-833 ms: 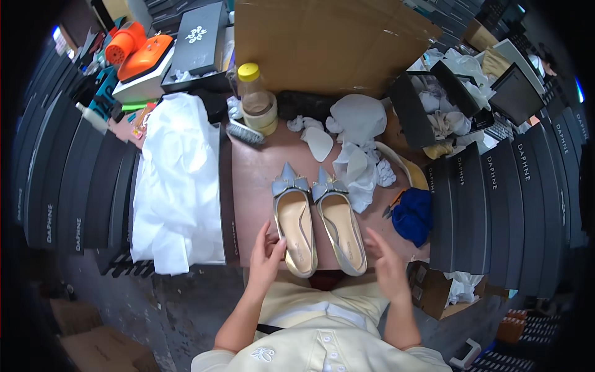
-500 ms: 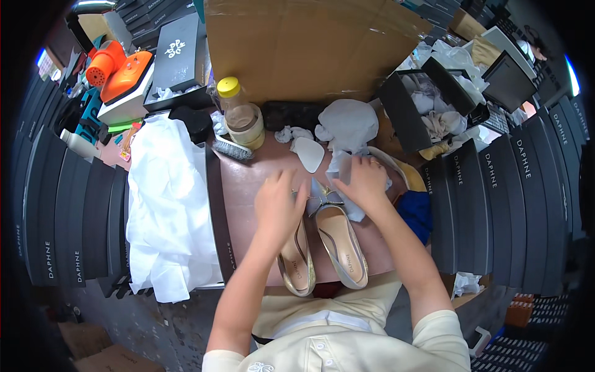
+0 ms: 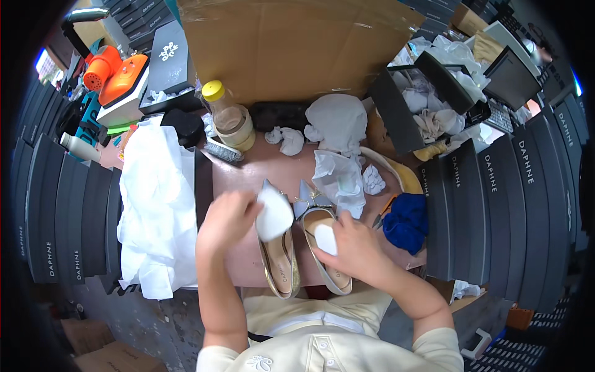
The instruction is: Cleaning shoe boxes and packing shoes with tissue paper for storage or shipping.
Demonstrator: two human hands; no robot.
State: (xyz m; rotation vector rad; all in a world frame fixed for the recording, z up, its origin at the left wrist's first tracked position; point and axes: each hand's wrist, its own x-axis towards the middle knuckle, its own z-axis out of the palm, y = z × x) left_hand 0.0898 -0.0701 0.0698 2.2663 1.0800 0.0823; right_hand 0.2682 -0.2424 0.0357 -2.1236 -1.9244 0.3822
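Two pointed flat shoes lie side by side with toes away from me, the left shoe (image 3: 282, 266) and the right shoe (image 3: 328, 276), pale grey with beige insoles and a bow at the right toe. Over the left shoe's opening, my left hand (image 3: 228, 217) pinches a white rounded pad (image 3: 274, 216) by its edge. My right hand (image 3: 358, 247) is closed on a smaller-looking white pad (image 3: 325, 239), held at the right shoe's opening. Part of that pad is hidden by the fingers. Crumpled white paper (image 3: 339, 181) lies just beyond the right shoe.
To the left stands an open shoebox with white tissue (image 3: 158, 217). A yellow-capped bottle (image 3: 222, 105), a brush (image 3: 223, 150) and wadded paper (image 3: 290, 139) sit at the back. A blue cloth (image 3: 406, 223) is on the right. Stacked dark boxes (image 3: 496, 204) flank both sides.
Both hands have come nearer to me, each now with a white pad over a shoe. The pad that lay on the table near the paper is gone from there. The view has shifted slightly.
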